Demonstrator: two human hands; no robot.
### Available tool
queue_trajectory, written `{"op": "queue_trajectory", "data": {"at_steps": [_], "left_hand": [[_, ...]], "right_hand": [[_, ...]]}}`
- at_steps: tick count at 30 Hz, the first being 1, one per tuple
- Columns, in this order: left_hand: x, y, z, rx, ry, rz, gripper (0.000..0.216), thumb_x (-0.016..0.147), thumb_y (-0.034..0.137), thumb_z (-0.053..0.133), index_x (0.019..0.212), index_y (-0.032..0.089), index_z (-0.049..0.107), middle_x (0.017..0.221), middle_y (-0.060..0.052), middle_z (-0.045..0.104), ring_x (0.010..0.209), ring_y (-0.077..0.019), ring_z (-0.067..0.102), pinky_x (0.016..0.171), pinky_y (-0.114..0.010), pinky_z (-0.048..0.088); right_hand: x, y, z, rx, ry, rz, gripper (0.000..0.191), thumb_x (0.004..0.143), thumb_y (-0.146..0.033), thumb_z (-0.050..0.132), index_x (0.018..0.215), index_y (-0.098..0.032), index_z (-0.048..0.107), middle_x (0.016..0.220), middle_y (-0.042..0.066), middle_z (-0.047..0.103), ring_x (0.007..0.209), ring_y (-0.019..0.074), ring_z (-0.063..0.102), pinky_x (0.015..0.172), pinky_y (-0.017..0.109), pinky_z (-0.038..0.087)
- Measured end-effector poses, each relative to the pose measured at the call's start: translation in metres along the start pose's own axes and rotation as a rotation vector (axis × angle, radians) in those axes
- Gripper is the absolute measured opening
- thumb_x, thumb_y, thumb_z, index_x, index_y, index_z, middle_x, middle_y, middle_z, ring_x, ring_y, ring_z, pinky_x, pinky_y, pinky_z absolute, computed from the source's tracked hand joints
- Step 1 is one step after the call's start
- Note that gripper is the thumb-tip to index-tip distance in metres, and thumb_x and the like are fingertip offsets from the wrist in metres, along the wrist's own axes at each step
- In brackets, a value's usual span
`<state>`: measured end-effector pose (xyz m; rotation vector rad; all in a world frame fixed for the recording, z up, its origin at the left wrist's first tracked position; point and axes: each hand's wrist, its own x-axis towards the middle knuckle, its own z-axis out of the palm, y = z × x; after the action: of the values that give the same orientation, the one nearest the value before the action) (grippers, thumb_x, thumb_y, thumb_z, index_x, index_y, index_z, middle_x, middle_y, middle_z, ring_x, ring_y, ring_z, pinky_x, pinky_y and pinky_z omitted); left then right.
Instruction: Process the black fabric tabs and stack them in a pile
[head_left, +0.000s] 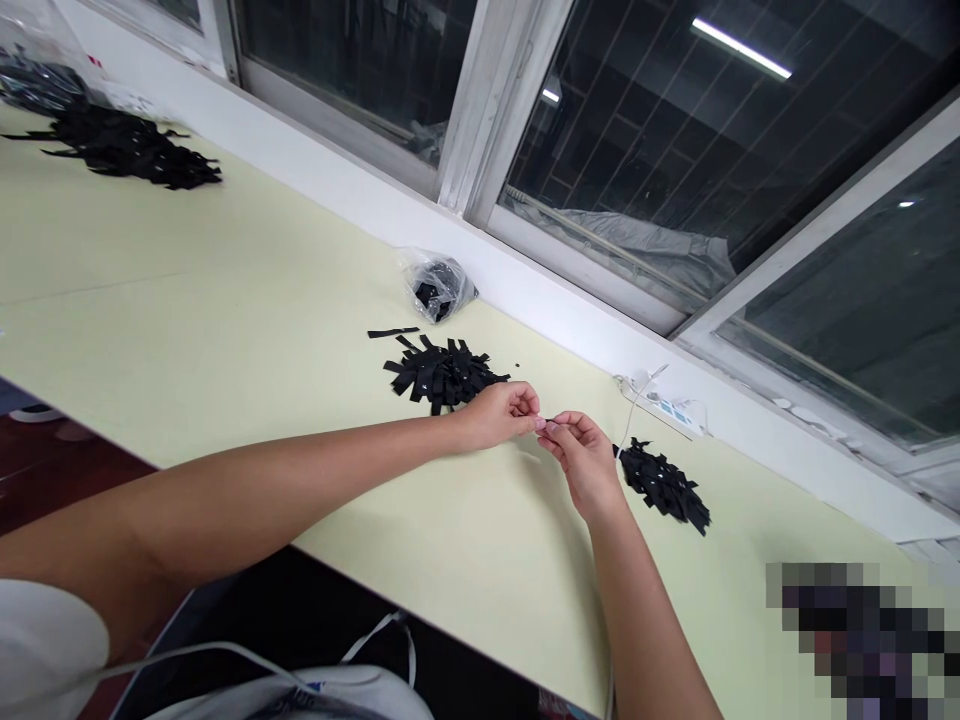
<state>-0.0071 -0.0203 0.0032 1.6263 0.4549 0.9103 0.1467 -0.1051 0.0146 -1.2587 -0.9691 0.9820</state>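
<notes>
The left hand (499, 413) and right hand (586, 462) pinch one small black strip (552, 420) between narrow fingertips, its long axis running hand to hand. The larger pile (442, 375) lies just beyond the left hand, the smaller pile (664, 485) beside the right hand.

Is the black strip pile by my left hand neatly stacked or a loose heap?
Loose heap: the strips lie crossed at all angles beside the left hand.

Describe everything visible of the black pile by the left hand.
The pile is a loose heap of short, flat black strips, perhaps fabric, lying crisscross on the pale yellow table. One longer strip lies apart at its upper left. A clear plastic bag sits behind it; the left hand is at its right edge, contact unclear.
</notes>
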Motion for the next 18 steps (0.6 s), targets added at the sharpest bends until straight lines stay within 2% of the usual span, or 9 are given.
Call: {"op": "queue_trajectory", "data": {"at_steps": [4,8,13,18], "left_hand": [[0.000,-0.002,-0.001,0.066,-0.033,-0.037,0.019,0.082,0.026,0.069,0.097,0.013,0.066,0.085,-0.005,0.068,0.082,-0.0146,0.063,0.076,-0.029,0.049],[-0.002,-0.001,-0.004,0.265,-0.072,-0.009,0.019,0.087,0.031,0.062,0.092,0.015,0.072,0.085,-0.004,0.070,0.079,-0.0149,0.060,0.069,-0.027,0.045],[-0.003,0.006,-0.005,0.367,-0.042,-0.002,0.020,0.087,0.033,0.060,0.087,0.015,0.069,0.079,-0.002,0.066,0.071,-0.0141,0.056,0.063,-0.026,0.041],[-0.006,0.012,-0.004,0.442,-0.017,0.029,0.016,0.088,0.029,0.058,0.086,0.016,0.067,0.085,-0.004,0.068,0.078,-0.0159,0.060,0.069,-0.027,0.044]], "right_hand": [[0.000,0.001,0.001,-0.045,0.011,-0.037,0.036,0.064,-0.035,0.085,0.086,-0.021,0.061,0.083,-0.001,0.067,0.077,0.0140,0.064,0.081,0.031,0.052],[0.001,0.002,0.001,-0.127,0.017,-0.085,0.034,0.064,-0.033,0.083,0.086,-0.021,0.060,0.080,-0.001,0.068,0.074,0.0148,0.063,0.078,0.031,0.050],[0.001,0.003,0.003,-0.152,0.026,-0.114,0.035,0.064,-0.036,0.083,0.086,-0.022,0.059,0.079,-0.001,0.067,0.074,0.0156,0.063,0.076,0.031,0.049],[0.000,0.002,0.004,-0.124,0.031,-0.113,0.036,0.064,-0.036,0.084,0.085,-0.022,0.058,0.080,-0.001,0.067,0.076,0.0159,0.064,0.078,0.031,0.049]]}}
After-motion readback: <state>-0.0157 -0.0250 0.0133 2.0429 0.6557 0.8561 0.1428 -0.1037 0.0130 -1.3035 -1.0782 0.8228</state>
